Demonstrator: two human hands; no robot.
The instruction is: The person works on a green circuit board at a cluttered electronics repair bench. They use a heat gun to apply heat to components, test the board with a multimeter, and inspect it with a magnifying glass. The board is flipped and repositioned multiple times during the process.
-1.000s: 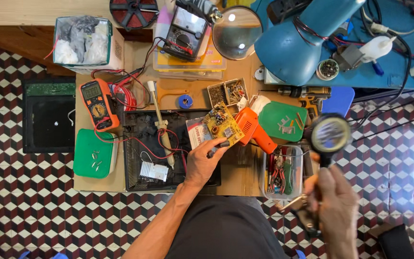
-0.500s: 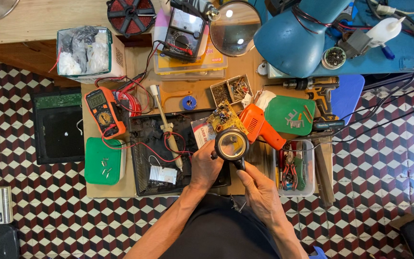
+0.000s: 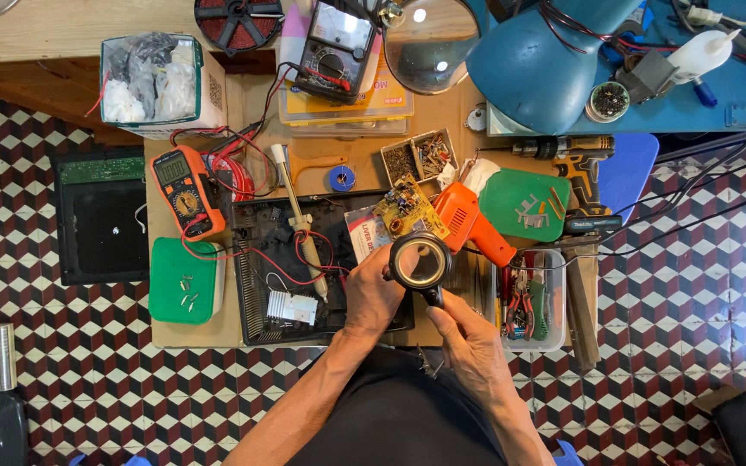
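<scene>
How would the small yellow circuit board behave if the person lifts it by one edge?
The circuit board looks flat and thin, so probably stiff and light. Its small upright parts seem fragile to pinch. The left hand touches its lower edge, so it may pivot.

Free room is small: orange plastic heat gun (image 3: 470,222) blocks the right, black open device casing (image 3: 304,267) fills the left.

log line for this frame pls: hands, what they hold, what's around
right hand: holds magnifying glass by handle | left hand: beside lens, under circuit board | nearby: orange heat gun, orange multimeter
</scene>
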